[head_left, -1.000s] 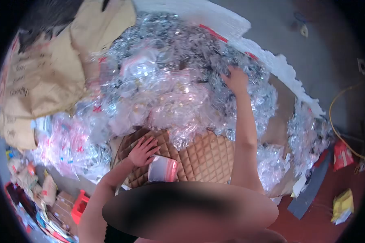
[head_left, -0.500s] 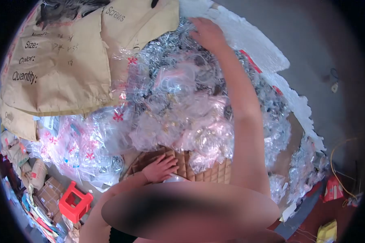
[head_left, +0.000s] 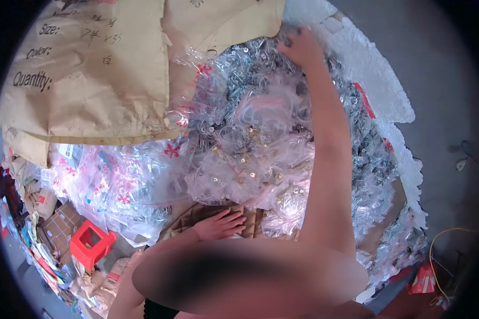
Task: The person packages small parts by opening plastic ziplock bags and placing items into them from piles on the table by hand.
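My right hand [head_left: 303,48] reaches to the far side of a heap of small silver screws [head_left: 250,56], near the edge of the white foam sheet [head_left: 370,58]. Its fingers are bent and apart over the screws; their tips are partly hidden. My left hand [head_left: 221,225] lies flat, fingers stretched, on a brown quilted cloth [head_left: 183,223] at the near edge. Between the hands are clear plastic bags [head_left: 250,159] of small metal parts, some gold-coloured. My right forearm crosses the heap and covers part of it.
A large brown paper sack [head_left: 106,101] with printed labels covers the left back. Clear bags with red marks [head_left: 112,186] lie below it. On the floor at left stand a red plastic stool [head_left: 92,244] and a cardboard box [head_left: 61,226]. A yellow cable [head_left: 436,250] runs at right.
The view has shifted, so the heap and sack sit further right. My right hand's fingers, stretched out before, are now more bent over the screws. My left hand stays flat on the cloth.
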Available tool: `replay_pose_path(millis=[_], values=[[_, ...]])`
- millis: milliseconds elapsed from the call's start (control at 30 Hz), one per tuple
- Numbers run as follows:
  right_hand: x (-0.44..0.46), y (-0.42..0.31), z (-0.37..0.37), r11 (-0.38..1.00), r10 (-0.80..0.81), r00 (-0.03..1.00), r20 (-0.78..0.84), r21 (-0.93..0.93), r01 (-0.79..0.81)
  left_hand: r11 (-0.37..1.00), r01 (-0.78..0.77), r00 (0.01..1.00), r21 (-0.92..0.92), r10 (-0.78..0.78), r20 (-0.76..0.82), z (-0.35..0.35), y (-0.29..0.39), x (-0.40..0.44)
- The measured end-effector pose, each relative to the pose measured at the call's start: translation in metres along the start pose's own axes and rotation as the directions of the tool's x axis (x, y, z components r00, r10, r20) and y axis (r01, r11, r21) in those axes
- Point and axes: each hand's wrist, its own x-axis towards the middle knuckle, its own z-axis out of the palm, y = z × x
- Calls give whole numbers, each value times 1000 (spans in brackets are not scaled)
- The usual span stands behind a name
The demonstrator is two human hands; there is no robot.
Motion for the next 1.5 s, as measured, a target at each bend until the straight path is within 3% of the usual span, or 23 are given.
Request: replay_pose_path(millis=[267, 367, 433, 467, 533, 567, 633, 700, 767, 833, 967, 1100, 1200, 1267, 1367, 1500], values=[[-112, 21, -21, 995, 84, 996, 27, 58, -86, 998, -11, 996, -54, 6, -89, 6, 0, -1], [-150, 17, -32, 999, 20, 993, -116, 35, -16, 998, -21, 987, -53, 12, -160, 8, -1, -2], [-182, -5, -69, 995, 72, 970, 232, -79, -55, 999, -22, 985, -35, 15, -174, 4, 0, -3], [-194, -6, -85, 995, 77, 970, 231, -86, -58, 999, -28, 984, -34, 21, -178, 4, 1, -4], [-206, -1, -115, 991, -109, 892, 439, -19, 130, 999, -27, 980, -20, 23, -200, 6, -1, -3], [-198, -2, -127, 992, -100, 889, 446, -24, 123, 999, -37, 979, -27, 30, -199, 7, -2, -4], [-166, 3, -148, 985, -153, 970, 188, 106, 135, 1000, -28, 980, 2, 28, -197, 6, -1, -2], [-104, -1, -139, 987, -2, 999, -54, 158, 11, 999, -32, 984, -13, 29, -174, 5, 0, -2], [-38, 28, -83, 997, -40, 994, -105, 63, 47, 999, -31, 988, -8, 29, -149, 4, -3, -1], [-16, 38, -44, 996, 57, 964, 259, -82, -37, 1000, -20, 986, -4, 19, -164, 4, -2, -1], [-55, 56, -5, 949, 242, 957, 158, -243, -200, 999, -22, 995, -42, 18, -101, -1, -2, 2], [-74, 76, -3, 953, 244, 927, 285, -246, -175, 1000, -8, 999, -19, 7, -43, 0, 3, 1], [-98, 75, -13, 957, 234, 931, 280, -235, -169, 1000, -1, 997, 15, 2, -81, 0, 2, 4], [-128, 75, -24, 961, 273, 882, 385, -159, -228, 1000, 10, 997, 4, -10, -75, 1, 3, 2], [-178, 71, -35, 971, 233, 869, 437, -147, -187, 1000, 26, 994, 1, -25, -107, 0, 4, 6], [-254, 49, -50, 979, 200, 959, 202, 7, -205, 999, 50, 989, 6, -49, -141, -4, 6, 0]])
